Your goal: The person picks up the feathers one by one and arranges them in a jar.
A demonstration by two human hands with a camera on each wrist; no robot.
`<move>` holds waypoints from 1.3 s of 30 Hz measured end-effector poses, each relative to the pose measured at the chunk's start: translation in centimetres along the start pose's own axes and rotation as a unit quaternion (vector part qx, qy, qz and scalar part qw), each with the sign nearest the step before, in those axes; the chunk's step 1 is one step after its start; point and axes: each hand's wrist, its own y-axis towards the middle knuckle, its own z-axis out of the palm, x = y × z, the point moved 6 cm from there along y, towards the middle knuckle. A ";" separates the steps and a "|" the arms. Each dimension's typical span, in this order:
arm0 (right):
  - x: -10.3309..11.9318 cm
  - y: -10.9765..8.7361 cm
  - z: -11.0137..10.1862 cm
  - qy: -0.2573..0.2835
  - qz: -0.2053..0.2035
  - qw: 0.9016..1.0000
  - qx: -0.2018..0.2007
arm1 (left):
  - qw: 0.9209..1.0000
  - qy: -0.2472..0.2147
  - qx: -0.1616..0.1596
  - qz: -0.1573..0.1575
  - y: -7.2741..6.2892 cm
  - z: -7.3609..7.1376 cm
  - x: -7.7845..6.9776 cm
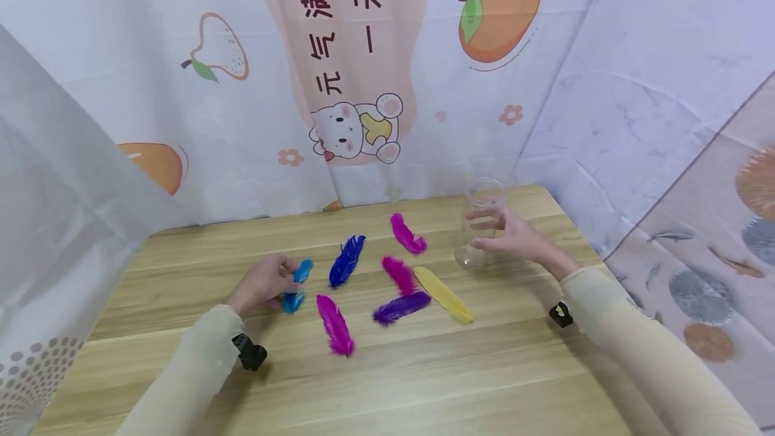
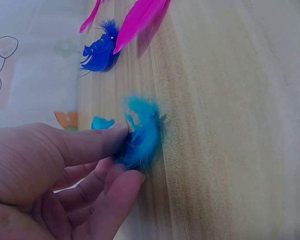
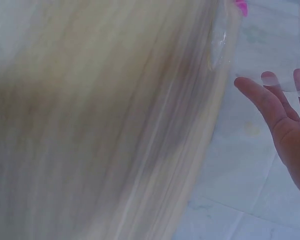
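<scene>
A light blue feather is pinched between the thumb and fingers of my left hand, low over the left part of the tabletop. My right hand holds a tall clear cup near the back right. Its thumb lies on the near side and its fingers reach round behind, showing through the clear wall. Between the hands lie a dark blue feather, a magenta feather, a pink feather, another pink feather, a purple feather and a yellow feather.
All this is on a wood-grain table. A printed curtain with fruit and a cartoon animal hangs along its back edge. More patterned cloth hangs on the right.
</scene>
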 end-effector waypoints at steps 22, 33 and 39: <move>0.2 0.0 0.5 -0.008 0.023 0.999 0.028 | 1.000 -0.007 0.005 -0.009 0.0 -0.4 0.2; 0.0 -0.3 0.4 -0.008 0.029 0.999 0.027 | 1.000 0.006 0.006 0.017 0.3 -0.4 0.0; -0.3 -0.2 0.4 -0.005 0.026 0.999 0.030 | 0.999 0.022 -0.006 0.030 0.0 -0.1 -0.2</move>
